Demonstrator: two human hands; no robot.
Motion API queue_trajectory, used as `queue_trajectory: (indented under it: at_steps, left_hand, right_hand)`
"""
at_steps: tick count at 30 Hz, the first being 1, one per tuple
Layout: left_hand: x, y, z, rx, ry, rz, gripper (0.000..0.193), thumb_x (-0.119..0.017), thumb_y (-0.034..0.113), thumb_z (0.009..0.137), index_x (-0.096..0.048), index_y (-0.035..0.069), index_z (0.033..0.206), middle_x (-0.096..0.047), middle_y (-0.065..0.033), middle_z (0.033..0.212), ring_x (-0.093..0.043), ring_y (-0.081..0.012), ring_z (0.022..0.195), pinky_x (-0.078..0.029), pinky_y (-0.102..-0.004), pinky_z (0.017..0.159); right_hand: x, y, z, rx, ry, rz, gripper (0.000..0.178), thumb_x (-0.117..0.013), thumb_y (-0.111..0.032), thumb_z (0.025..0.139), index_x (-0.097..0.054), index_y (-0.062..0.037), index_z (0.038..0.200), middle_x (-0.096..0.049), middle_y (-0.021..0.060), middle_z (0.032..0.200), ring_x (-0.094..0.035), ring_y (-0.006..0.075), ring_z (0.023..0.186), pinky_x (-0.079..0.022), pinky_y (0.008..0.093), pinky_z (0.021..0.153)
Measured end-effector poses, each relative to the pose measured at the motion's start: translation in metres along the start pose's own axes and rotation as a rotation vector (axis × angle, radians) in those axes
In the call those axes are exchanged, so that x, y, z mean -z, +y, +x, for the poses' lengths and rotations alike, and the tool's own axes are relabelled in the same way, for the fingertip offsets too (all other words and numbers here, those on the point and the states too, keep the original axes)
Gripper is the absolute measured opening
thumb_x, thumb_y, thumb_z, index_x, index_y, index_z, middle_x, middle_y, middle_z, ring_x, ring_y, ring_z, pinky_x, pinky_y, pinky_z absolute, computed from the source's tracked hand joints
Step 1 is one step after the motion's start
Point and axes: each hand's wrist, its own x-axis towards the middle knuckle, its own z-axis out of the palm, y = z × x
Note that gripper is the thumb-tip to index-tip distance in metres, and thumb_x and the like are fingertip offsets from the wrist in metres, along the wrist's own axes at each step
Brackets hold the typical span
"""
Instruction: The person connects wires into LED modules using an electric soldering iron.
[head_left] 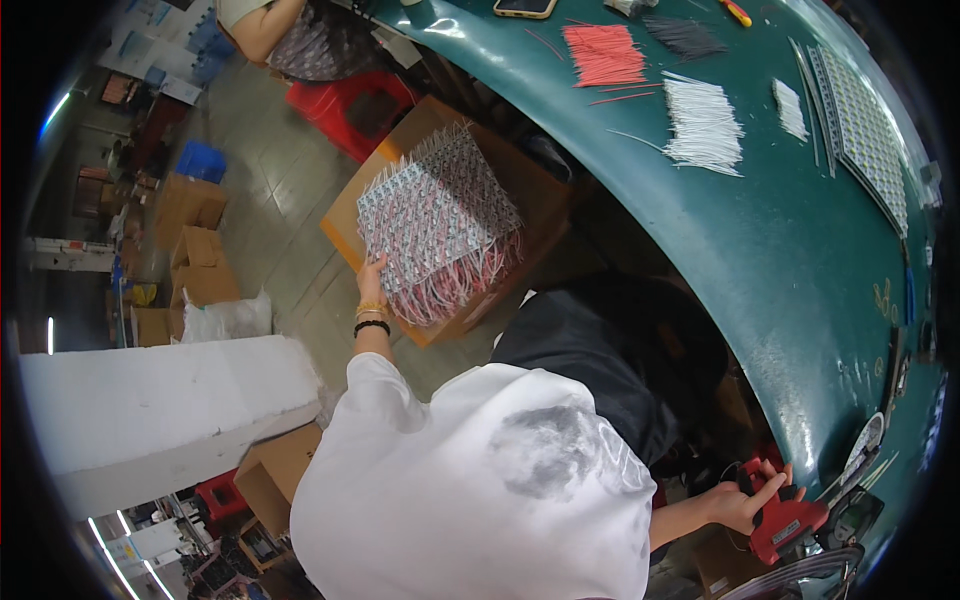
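Note:
My left hand (372, 282) grips the near left edge of a circuit board panel (435, 205) with rows of small boards. Red and white wires bristle from the panel's edges, and hang thickly at its near side. It lies over a cardboard box (350, 205) on the floor beside the table. Far to the right, at the table's edge, my right hand (745, 505) is closed around a red gun-shaped tool (785, 525), its index finger stretched along it. The tool's front end is hard to make out among dark items.
On the green table (760, 260) lie red wires (605, 55), white wires (703, 125), black wires (685, 37) and another board panel (860, 130). A red stool (350, 105) and a seated person (320, 40) are beyond the box. A white pillar (170, 410) stands at left.

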Motion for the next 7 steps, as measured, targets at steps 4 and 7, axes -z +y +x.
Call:
queue_trajectory:
  at_steps: [4,7]
  left_hand:
    - [0.025,0.017,0.024,-0.194,0.111,1.118,0.033,-0.067,0.023,0.073,-0.066,-0.005,0.091,-0.067,-0.0191,0.083,-0.065,-0.0333,0.077,-0.051,-0.0402,0.071]
    - [-0.037,0.098,0.003,-0.317,0.317,1.541,0.048,-0.070,0.030,0.071,-0.063,0.005,0.111,-0.065,-0.0167,0.102,-0.062,-0.0288,0.098,-0.048,-0.0379,0.083]
  right_hand:
    - [0.007,0.006,0.002,-0.028,0.025,0.035,0.045,-0.058,-0.003,0.082,-0.040,0.0160,0.118,-0.060,0.0228,0.084,-0.055,0.0173,0.060,-0.049,0.0267,0.061]
    - [0.017,0.006,-0.002,-0.127,0.022,0.049,0.051,-0.058,-0.007,0.083,-0.037,0.0132,0.124,-0.059,0.0218,0.086,-0.054,0.0165,0.065,-0.048,0.0273,0.073]
